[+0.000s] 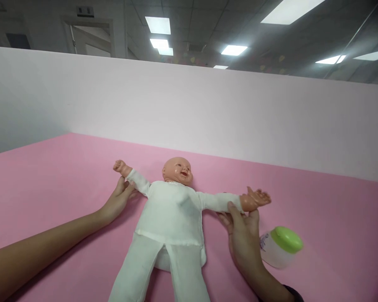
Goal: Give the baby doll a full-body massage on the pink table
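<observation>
A baby doll (173,214) with a white cloth body and a bald plastic head lies on its back on the pink surface (66,180). Its arms are stretched out to both sides. My left hand (118,201) grips the doll's arm on the left, thumb on the white sleeve just below the plastic hand. On the other side, my right hand (244,233) holds the doll's other arm near the wrist, the thumb on top and fingers beneath. The doll's feet are cut off by the lower edge of the view.
Just right of my right hand lies a translucent bottle (275,251) with a green cap, tilted on its side. A white partition (192,109) runs along the back of the pink surface. Behind it are a doorway (90,40) and ceiling lights.
</observation>
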`<state>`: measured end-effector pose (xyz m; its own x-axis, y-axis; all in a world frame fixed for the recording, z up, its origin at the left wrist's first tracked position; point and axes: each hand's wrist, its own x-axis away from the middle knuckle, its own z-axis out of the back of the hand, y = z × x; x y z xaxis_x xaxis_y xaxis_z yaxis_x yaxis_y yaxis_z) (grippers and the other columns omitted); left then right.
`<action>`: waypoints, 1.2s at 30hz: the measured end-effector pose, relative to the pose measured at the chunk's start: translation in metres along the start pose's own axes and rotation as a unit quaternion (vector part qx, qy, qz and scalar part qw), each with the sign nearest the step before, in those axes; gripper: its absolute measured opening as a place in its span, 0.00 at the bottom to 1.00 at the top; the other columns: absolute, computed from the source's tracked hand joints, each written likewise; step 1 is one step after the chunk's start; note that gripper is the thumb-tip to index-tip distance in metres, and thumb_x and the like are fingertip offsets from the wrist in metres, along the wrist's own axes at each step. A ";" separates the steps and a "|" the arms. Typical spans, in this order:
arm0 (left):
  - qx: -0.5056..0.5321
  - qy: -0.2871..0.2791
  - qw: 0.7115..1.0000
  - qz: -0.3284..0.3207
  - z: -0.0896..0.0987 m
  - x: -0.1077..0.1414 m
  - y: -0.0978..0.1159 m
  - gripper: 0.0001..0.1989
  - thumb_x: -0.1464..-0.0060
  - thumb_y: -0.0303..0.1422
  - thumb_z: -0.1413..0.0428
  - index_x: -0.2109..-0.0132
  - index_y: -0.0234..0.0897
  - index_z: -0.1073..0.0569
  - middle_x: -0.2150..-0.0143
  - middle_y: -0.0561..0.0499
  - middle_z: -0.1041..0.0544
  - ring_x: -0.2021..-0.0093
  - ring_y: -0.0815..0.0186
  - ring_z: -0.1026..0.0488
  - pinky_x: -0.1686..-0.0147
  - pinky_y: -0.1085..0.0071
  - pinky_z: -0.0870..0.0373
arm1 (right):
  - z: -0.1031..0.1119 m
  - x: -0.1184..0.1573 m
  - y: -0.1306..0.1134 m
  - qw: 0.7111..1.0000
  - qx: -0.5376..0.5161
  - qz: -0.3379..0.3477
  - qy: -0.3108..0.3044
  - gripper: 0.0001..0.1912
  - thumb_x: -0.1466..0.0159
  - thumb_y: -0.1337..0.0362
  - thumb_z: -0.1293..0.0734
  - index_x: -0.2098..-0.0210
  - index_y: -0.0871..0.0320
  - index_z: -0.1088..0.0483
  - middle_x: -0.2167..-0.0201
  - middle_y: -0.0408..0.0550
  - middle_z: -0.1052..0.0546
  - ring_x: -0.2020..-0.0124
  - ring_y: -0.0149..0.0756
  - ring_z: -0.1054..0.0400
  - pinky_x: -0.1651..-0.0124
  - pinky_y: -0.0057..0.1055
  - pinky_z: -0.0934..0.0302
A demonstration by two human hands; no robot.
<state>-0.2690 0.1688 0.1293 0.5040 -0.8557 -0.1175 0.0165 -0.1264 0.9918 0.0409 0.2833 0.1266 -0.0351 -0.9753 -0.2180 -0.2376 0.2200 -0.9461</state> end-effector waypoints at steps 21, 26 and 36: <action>-0.304 -0.191 0.878 -0.316 0.007 0.015 -0.019 0.22 0.30 0.33 0.50 0.33 0.51 0.31 0.25 0.43 0.43 0.25 0.52 0.45 0.31 0.54 0.37 | 0.007 0.018 0.015 0.750 0.357 0.473 -0.293 0.31 0.32 0.79 0.42 0.34 0.51 0.34 0.32 0.50 0.34 0.26 0.49 0.48 0.31 0.54 0.39; -0.316 -0.190 0.871 -0.324 0.007 0.016 -0.018 0.23 0.30 0.31 0.51 0.31 0.51 0.33 0.25 0.44 0.42 0.25 0.53 0.45 0.31 0.54 0.36 | 0.009 0.019 0.015 0.766 0.350 0.457 -0.287 0.32 0.32 0.78 0.42 0.32 0.50 0.37 0.32 0.48 0.33 0.26 0.45 0.47 0.30 0.50 0.38; 0.042 0.015 0.998 0.047 0.005 -0.008 -0.002 0.22 0.31 0.45 0.50 0.38 0.37 0.38 0.34 0.35 0.29 0.35 0.53 0.29 0.36 0.55 0.28 | 0.006 -0.006 0.006 0.998 0.039 -0.047 0.026 0.39 0.36 0.49 0.28 0.31 0.51 0.42 0.42 0.54 0.25 0.42 0.49 0.26 0.42 0.50 0.26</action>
<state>-0.2775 0.1730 0.1279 0.5257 -0.8504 -0.0211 -0.1046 -0.0892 0.9905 0.0455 0.2902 0.1212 -0.0671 -0.9910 -0.1157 -0.1669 0.1255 -0.9780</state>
